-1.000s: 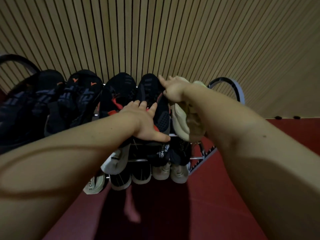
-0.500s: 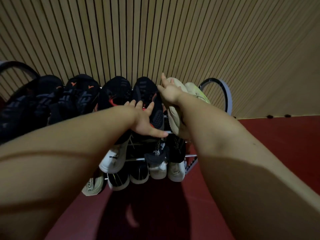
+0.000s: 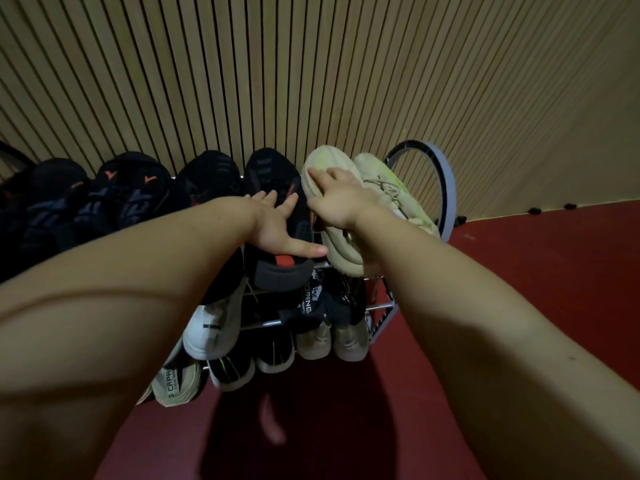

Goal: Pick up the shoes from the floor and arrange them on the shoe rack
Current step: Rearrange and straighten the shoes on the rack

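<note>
A metal shoe rack (image 3: pixel 446 188) stands against the slatted wall, packed with shoes on several tiers. On the top tier my left hand (image 3: pixel 277 226) lies flat with spread fingers on a black shoe with red marks (image 3: pixel 277 271). Right beside it my right hand (image 3: pixel 337 199) presses on a beige shoe (image 3: pixel 341 251) that lies on its side. A second beige shoe with a yellow-green stripe (image 3: pixel 388 181) sits at the rack's right end. More black shoes (image 3: pixel 131 192) fill the top tier to the left.
Lower tiers hold a white shoe (image 3: pixel 211 327), black shoes (image 3: pixel 311 303) and beige shoes (image 3: pixel 349 341). A pale sole (image 3: pixel 173 386) sticks out at the bottom left. Red floor (image 3: pixel 536 271) spreads to the right. The wooden slatted wall (image 3: pixel 311 81) is close behind.
The beige pair now sits further onto the top tier, both shoes more visible. My right hand has shifted onto the left beige shoe; my left hand stays on the black shoe.
</note>
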A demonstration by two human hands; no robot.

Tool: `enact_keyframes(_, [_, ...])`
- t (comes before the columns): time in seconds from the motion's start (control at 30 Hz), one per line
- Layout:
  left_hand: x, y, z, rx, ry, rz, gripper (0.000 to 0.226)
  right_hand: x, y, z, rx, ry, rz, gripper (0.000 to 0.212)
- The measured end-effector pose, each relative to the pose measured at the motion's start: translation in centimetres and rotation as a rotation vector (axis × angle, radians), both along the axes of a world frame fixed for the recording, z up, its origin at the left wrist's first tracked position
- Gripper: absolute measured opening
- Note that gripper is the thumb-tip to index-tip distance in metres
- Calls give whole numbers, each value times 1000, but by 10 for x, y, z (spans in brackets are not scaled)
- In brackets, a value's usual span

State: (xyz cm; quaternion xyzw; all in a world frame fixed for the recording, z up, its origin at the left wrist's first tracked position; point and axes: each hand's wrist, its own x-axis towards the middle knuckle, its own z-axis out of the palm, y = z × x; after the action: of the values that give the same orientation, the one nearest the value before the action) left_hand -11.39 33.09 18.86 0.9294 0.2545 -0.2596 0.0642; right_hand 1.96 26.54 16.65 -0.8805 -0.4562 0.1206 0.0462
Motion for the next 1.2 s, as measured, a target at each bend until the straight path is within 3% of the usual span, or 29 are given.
enact_keyframes(0.2, [-6, 0, -6, 25, 5, 46, 119, -9, 8, -8, 95, -198, -60, 59])
enact_keyframes(0.47, [-13, 2, -11, 9, -71, 107, 94, -8, 10, -7, 41, -79, -55, 58])
enact_keyframes(0.73, [-14, 5, -11, 3, -93, 86, 101, -13, 7, -12, 101, -93, -85, 59])
enact_keyframes(0.93, [-21, -5, -15, 100, -165, 30, 107, -14, -8, 3, 17, -76, -20, 55])
enact_keyframes(1.03, [-22, -8, -16, 106, -197, 34, 106, -16, -26, 1, -3, -155, -101, 58])
enact_keyframes(1.2, [-24, -7, -11, 99, -181, 15, 99, -24, -24, 3, -141, -72, -157, 59])
